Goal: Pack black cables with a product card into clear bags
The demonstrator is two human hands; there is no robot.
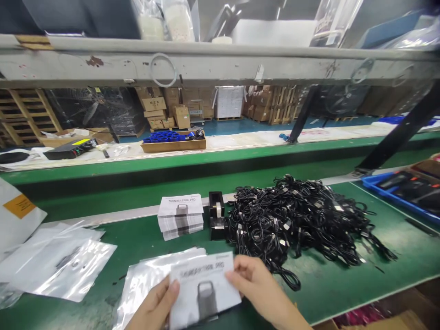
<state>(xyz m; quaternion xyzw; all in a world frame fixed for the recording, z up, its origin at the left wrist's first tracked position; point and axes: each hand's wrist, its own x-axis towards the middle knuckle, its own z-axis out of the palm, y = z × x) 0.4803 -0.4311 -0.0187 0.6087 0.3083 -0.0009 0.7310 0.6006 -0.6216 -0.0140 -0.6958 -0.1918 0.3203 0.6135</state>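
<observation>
A white printed leaflet (192, 293) with a grey picture of a device is held up in front of me, slightly blurred. My left hand (156, 300) grips its left edge, thumb on the front. At the upper right corner, my right hand (256, 282) pinches the paper between thumb and fingers. Clear plastic bags (137, 279) lie beneath and left of the leaflet; whether my left hand touches them I cannot tell. Behind stands a stack of matching leaflets (180, 215), beside a black tape dispenser (216, 215).
A large heap of black cables (295, 224) covers the right middle of the green bench (405, 256). More plastic bags (68, 261) lie at left. A blue tray (405, 197) sits far right. On the back ledge rests a cardboard box of blue items (173, 142). A shelf beam (220, 66) crosses above.
</observation>
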